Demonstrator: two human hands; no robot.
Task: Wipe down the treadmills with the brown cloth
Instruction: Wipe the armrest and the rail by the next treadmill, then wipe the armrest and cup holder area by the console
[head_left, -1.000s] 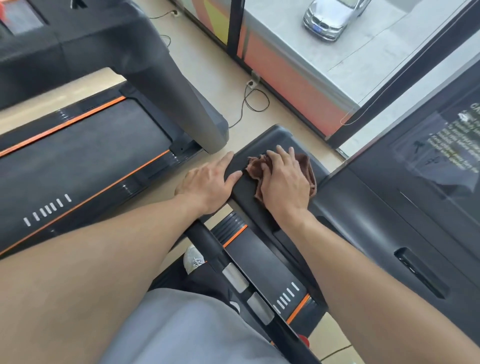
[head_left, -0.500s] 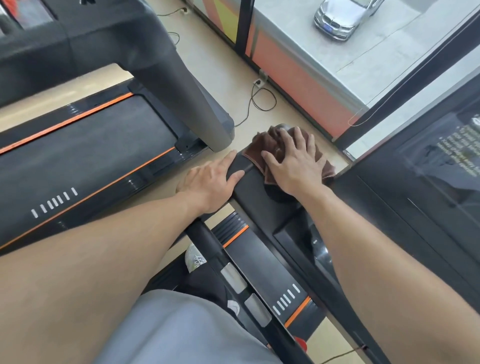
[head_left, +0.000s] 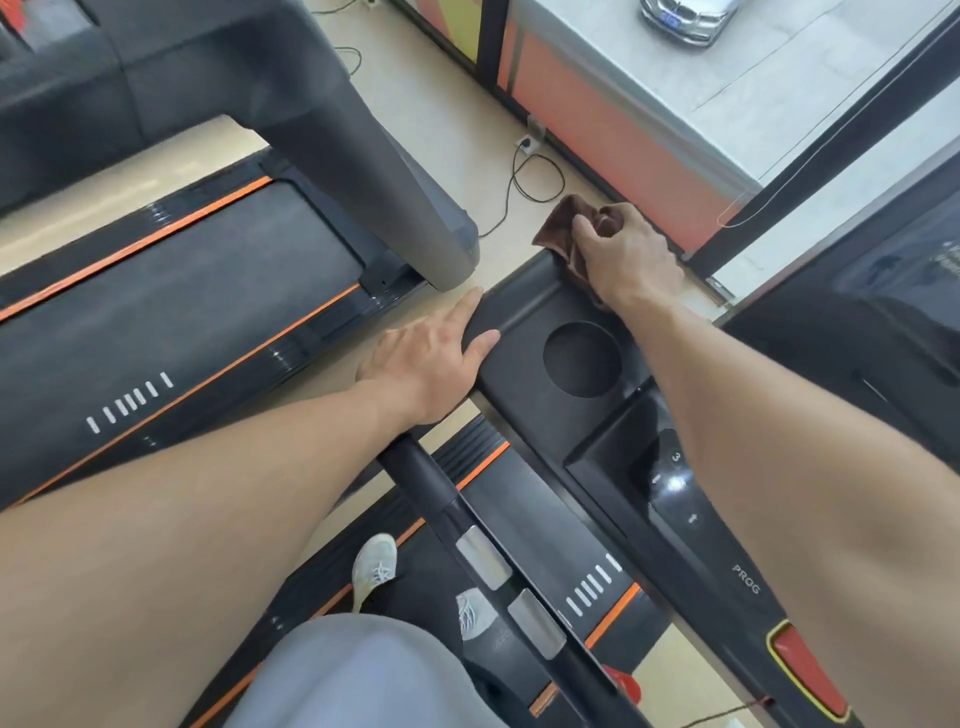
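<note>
I stand on a black treadmill with orange stripes and look down at its console (head_left: 524, 358), which has a round cup hole. My right hand (head_left: 626, 254) grips the brown cloth (head_left: 563, 228) at the console's far top corner, fingers curled over the edge. Part of the cloth is hidden under the hand. My left hand (head_left: 426, 358) rests flat on the console's left end, fingers straight, thumb lying on top.
A second treadmill (head_left: 171, 317) runs alongside on the left, its thick upright (head_left: 384, 171) close to my left hand. A cable and wall socket (head_left: 530, 150) lie on the floor ahead. A window frame (head_left: 831, 135) stands to the right. My shoes (head_left: 374, 566) are on the belt.
My right hand has slid the cloth forward from the console top over the cup hole to its far edge and curled over it. The cup hole is uncovered. The left hand has stayed put.
</note>
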